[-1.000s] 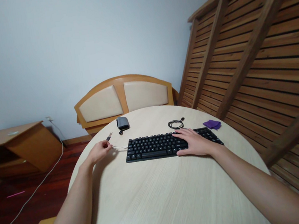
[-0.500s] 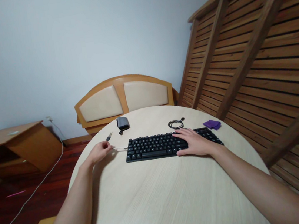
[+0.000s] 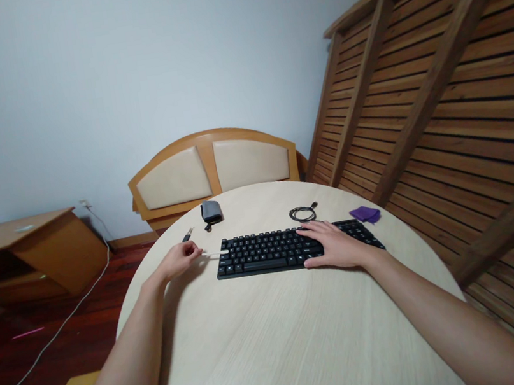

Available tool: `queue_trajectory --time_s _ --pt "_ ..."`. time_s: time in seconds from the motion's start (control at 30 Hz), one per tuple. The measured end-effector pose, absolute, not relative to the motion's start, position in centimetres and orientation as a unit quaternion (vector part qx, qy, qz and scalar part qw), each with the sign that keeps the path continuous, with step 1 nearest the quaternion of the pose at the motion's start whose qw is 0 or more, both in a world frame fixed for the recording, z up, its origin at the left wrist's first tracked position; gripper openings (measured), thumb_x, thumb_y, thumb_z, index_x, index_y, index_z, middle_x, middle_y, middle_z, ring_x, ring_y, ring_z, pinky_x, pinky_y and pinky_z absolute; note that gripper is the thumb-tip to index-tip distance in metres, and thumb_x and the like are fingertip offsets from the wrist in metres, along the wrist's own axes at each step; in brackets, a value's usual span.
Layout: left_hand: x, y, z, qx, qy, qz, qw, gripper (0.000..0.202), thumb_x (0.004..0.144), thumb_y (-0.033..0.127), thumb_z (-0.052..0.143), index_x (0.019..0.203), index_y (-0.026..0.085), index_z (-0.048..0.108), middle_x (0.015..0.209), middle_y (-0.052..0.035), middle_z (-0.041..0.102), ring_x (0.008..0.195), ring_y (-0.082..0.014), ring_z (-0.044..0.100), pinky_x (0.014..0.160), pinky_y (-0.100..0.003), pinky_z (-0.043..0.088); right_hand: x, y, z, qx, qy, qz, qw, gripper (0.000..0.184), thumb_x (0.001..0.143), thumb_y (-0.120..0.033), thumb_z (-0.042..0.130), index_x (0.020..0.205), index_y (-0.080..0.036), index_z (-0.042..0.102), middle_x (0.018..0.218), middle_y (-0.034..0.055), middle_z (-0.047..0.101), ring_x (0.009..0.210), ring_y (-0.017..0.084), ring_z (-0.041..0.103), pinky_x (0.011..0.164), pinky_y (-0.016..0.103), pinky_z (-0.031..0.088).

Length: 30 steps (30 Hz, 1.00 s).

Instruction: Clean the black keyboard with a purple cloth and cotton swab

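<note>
A black keyboard (image 3: 266,252) lies on the round pale table (image 3: 284,343). My left hand (image 3: 181,259) is closed in a pinch around a cotton swab (image 3: 212,253), a thin white stick with a thicker white end. That end lies over the keys at the keyboard's left edge. My right hand (image 3: 330,244) rests with fingers spread on the right part of the keyboard, covering some keys. Just beyond my left hand lies a small dark object with a light tip (image 3: 188,234), too small to name.
Toward the back of the table lie a grey pouch (image 3: 211,211) with a dark cord, a coiled black cable (image 3: 303,213) and a folded purple cloth (image 3: 365,214). A padded headboard (image 3: 212,167) stands behind. Wooden slats (image 3: 419,117) lean at the right.
My left hand has moved a little to the right, bringing the swab's end from the keyboard's left side onto its leftmost keys. My right hand has stayed in place.
</note>
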<state>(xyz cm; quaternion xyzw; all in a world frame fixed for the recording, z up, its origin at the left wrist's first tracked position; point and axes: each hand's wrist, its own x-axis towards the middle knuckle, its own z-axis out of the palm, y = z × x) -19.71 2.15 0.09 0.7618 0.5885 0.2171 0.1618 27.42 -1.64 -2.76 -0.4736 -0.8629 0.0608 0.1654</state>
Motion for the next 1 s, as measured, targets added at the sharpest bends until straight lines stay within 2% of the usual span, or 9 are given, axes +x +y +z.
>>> queue_trajectory --time_s 0.23,0.43,1.0 --pt "-21.3 2.5 0.0 0.723 0.629 0.246 0.145 0.039 0.07 0.057 0.054 0.068 0.018 0.061 0.065 -0.0031 0.062 0.064 -0.0199 0.054 0.06 -0.029 0.037 27.4 -1.7 -2.8 -0.471 -0.863 0.06 0.17 0.093 0.073 -0.078 0.064 0.148 -0.027 0.048 0.158 0.0115 0.038 0.146 0.038 0.03 0.12 0.058 0.02" --pt "-21.1 2.2 0.0 0.714 0.628 0.257 0.169 0.031 0.066 0.049 0.057 0.064 0.018 0.059 0.058 -0.0013 0.058 0.058 -0.0173 0.051 0.055 -0.027 0.034 27.4 -1.7 -2.7 -0.471 -0.865 0.054 0.165 0.094 0.072 -0.079 0.063 0.149 -0.027 0.048 0.158 0.0121 0.038 0.145 0.038 0.031 0.119 0.058 0.022" --pt "-20.1 2.3 -0.3 0.755 0.587 0.235 0.175 0.05 0.075 0.065 0.054 0.072 0.017 0.063 0.065 -0.0028 0.061 0.061 -0.0176 0.051 0.056 -0.027 0.037 27.3 -1.8 -2.6 -0.474 -0.863 0.061 0.166 0.094 0.072 -0.079 0.064 0.148 -0.027 0.049 0.159 0.0119 0.037 0.146 0.039 0.03 0.12 0.059 0.021"
